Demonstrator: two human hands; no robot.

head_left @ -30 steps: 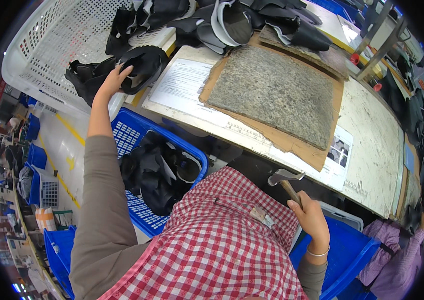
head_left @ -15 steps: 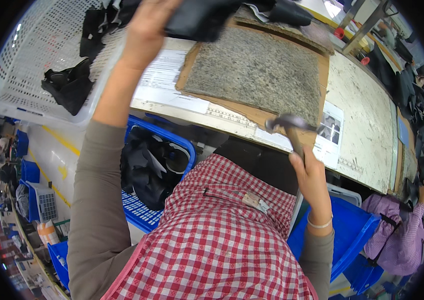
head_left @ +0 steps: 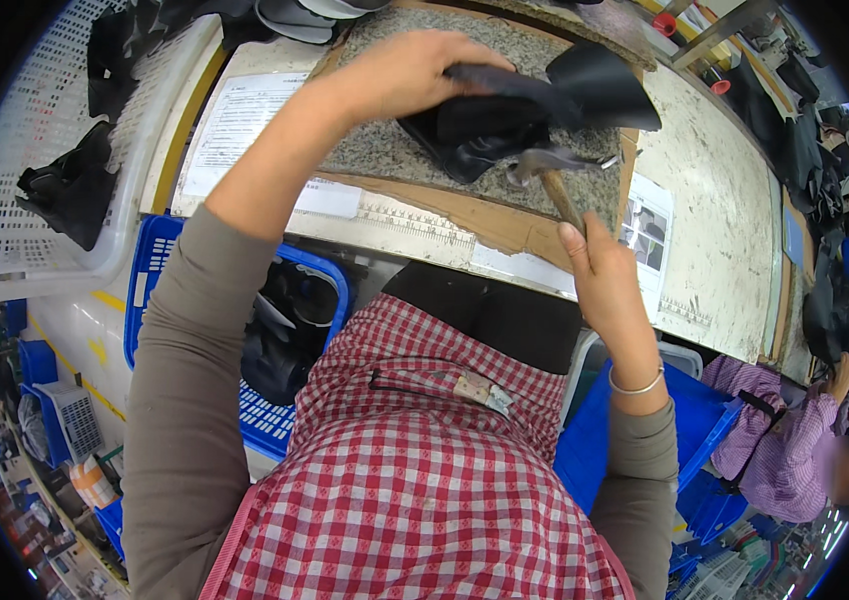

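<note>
1. Left hand (head_left: 425,68): fingers bent over the top edge of a black shoe upper (head_left: 480,122), gripping it; some fingertips are hidden in its folds.
2. Right hand (head_left: 607,275): closed round the wooden handle of a hammer (head_left: 563,195), thumb lying along the shaft. The head sits just beside the upper's near edge; contact cannot be confirmed.
3. Change noted: a second ago the left hand was at the edge of the white basket and the hammer hung over the apron. Both have since come in over the stone slab (head_left: 365,155), so, in my judgement, fetching is done and piece and tool are together at the work spot.
4. Position of upper: over the slab, slightly blurred; whether it rests fully on the stone I cannot tell. Cardboard (head_left: 435,205) lies under the slab.
5. White perforated basket (head_left: 20,245), left: a black piece (head_left: 70,188) lies inside, with more toward its far end.
6. Blue basket (head_left: 342,297), below the table edge: a jumble of black pieces (head_left: 273,360).
</note>
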